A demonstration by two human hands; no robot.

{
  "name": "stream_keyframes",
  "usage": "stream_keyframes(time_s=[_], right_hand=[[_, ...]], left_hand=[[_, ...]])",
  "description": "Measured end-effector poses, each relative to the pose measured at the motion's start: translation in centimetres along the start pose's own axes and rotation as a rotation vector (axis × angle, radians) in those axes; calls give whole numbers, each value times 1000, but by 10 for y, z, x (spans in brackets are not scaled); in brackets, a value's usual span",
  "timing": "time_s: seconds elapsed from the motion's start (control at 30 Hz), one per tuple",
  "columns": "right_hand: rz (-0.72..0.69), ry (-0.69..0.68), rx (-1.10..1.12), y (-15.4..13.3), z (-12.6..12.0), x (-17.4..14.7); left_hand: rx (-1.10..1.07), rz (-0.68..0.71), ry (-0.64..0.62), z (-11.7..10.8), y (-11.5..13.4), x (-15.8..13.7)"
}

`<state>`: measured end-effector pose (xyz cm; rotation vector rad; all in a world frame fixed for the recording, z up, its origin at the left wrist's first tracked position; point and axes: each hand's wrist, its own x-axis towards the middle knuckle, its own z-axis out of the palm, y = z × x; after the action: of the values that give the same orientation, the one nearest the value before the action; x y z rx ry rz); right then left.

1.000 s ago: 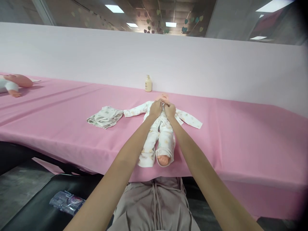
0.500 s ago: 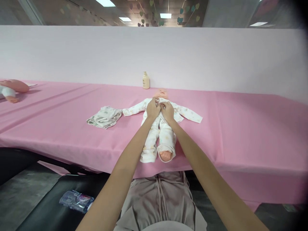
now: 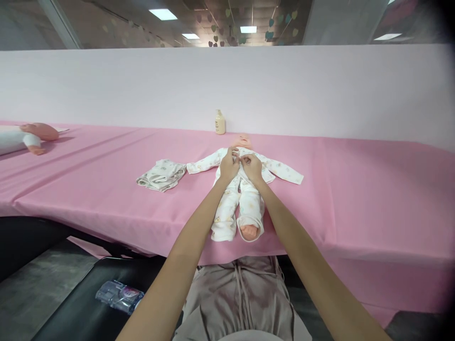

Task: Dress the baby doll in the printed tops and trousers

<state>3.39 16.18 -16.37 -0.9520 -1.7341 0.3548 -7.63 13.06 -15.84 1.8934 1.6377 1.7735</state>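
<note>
A baby doll (image 3: 243, 141) lies on its back on the pink-covered table (image 3: 373, 199), its head toward the wall. It wears a white printed baby top (image 3: 284, 171) with both sleeves spread wide, and matching trousers (image 3: 227, 213). One foot (image 3: 249, 232) shows at a trouser cuff. My left hand (image 3: 229, 165) and my right hand (image 3: 251, 167) meet over the chest, fingers pinched on the front of the top. The exact spot between my fingertips is too small to make out.
Folded printed cloth (image 3: 162, 175) lies left of the doll. A cream pump bottle (image 3: 220, 122) stands by the white wall (image 3: 320, 90). Another doll (image 3: 31, 137) lies at the far left. On a black chair (image 3: 74, 303) rests a clear plastic bottle (image 3: 120, 296).
The view has shifted slightly, so everything sits a little further right and lower. Both hands stay at the chest of the top, with only small finger movement.
</note>
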Motion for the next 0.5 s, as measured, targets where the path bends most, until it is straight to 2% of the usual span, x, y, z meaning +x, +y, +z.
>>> stream_keyframes(time_s=[0.5], right_hand=[[-48,28,-63,1,3,0]], left_hand=[[-15,25,73,-1,4,-4]])
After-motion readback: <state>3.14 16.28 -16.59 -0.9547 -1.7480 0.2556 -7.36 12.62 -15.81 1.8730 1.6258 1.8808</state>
